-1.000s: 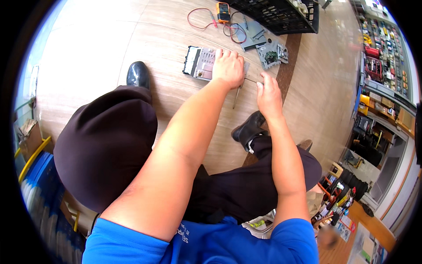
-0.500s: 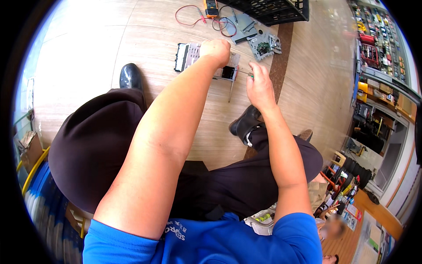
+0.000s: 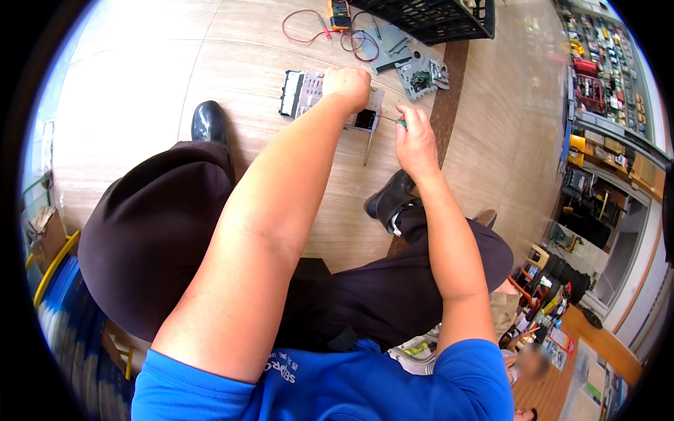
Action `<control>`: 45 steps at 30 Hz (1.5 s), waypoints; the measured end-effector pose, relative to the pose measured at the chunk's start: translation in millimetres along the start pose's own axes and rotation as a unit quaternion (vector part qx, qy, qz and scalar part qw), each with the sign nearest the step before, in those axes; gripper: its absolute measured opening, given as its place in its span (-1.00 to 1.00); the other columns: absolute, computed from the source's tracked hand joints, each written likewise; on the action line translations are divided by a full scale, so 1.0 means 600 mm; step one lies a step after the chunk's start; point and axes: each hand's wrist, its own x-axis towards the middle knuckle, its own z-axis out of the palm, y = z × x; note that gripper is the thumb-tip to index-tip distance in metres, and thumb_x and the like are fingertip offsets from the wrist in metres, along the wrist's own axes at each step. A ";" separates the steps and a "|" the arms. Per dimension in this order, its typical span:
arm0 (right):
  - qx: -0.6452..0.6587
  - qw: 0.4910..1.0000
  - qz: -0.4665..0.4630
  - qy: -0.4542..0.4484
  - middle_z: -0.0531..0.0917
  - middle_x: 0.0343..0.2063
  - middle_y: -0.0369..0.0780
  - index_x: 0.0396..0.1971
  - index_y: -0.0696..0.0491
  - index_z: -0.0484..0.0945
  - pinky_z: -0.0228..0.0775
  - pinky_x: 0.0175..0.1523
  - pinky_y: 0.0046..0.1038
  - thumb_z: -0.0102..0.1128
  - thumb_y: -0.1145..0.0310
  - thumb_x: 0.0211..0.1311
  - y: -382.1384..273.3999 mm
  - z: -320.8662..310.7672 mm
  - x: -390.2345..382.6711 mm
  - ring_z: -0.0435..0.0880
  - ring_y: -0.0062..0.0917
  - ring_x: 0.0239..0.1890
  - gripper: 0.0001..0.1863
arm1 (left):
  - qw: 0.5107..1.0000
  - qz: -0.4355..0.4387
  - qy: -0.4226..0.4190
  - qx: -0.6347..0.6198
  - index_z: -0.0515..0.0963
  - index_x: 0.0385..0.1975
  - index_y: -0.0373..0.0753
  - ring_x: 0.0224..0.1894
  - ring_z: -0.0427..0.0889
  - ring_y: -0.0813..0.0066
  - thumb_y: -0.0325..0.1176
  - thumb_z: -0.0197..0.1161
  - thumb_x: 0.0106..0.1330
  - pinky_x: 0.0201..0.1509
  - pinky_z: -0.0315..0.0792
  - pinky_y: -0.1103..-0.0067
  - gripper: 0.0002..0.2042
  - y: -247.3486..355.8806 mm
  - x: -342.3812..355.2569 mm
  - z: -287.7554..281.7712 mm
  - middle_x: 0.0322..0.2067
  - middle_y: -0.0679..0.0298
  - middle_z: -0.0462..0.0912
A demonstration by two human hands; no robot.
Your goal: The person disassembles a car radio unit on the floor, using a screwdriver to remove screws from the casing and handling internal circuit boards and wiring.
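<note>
A metal electronic unit (image 3: pixel 307 93) with a black end lies on the floor (image 3: pixel 246 74). My left hand (image 3: pixel 345 87) is closed over its middle, fingertips hidden, gripping it. My right hand (image 3: pixel 415 140) pinches the green handle of a screwdriver (image 3: pixel 401 123), whose thin shaft points left at the unit's right part, by a dark square opening (image 3: pixel 366 119). Whether the tip touches it is too small to tell. A second thin metal rod (image 3: pixel 366 150) lies below that end of the unit, toward me.
Beyond lie an orange multimeter (image 3: pixel 339 14) with leads, grey plates (image 3: pixel 387 48), a metal part with circuit board (image 3: pixel 421 78) and a black crate (image 3: pixel 439 21). My bent legs and shoes surround the near floor. Shelves (image 3: pixel 607 77) line the right; another person (image 3: pixel 530 361) is at lower right.
Since a second ago, the view has shifted slightly. My left fingers have curled over the unit, and the green handle has come into sight in my right hand.
</note>
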 end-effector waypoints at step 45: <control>-0.017 1.000 0.018 -0.004 0.57 -0.14 -0.02 0.00 0.12 0.49 0.48 -0.03 -0.20 0.19 0.55 0.22 0.006 0.007 -0.002 0.61 -0.09 -0.12 -0.68 | 1.000 -0.005 -0.009 -0.016 0.69 -0.16 -0.06 -0.01 0.69 0.25 -0.18 0.32 0.23 0.12 0.38 0.31 -0.77 0.003 -0.005 -0.003 -0.16 0.17 0.74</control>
